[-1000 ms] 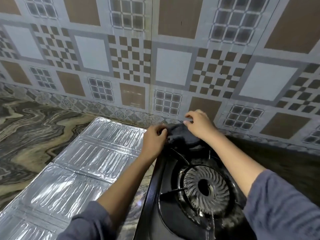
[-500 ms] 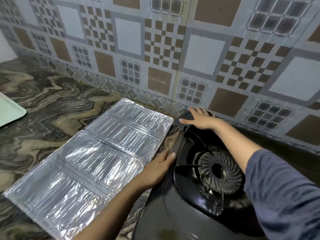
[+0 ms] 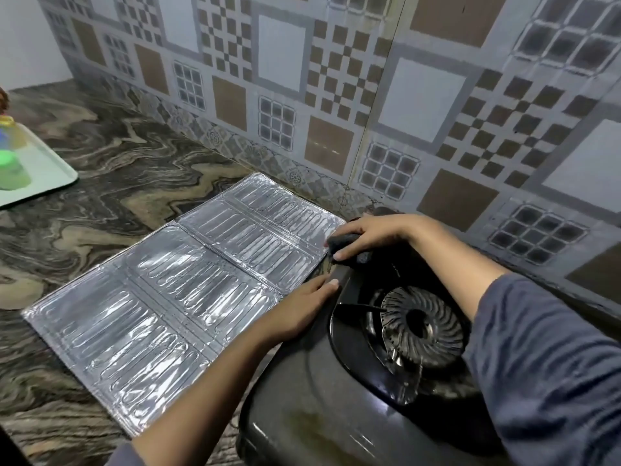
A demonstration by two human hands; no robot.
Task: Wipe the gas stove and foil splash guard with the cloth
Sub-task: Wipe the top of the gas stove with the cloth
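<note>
Right hand (image 3: 376, 233) with cloth (image 3: 343, 241) beside foil guard (image 3: 161, 290)

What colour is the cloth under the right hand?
Dark grey, seen in the head view: the cloth held by the right hand on the stove.

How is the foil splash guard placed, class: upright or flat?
Flat: the foil splash guard lies unfolded on the counter, beside the stove.

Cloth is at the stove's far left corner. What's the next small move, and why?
Probably pull the cloth with the right hand toward you, between rim and burner. It sits at the stove's far corner, the left hand lies flat on the rim, and brownish smears show on the near surface.
</note>
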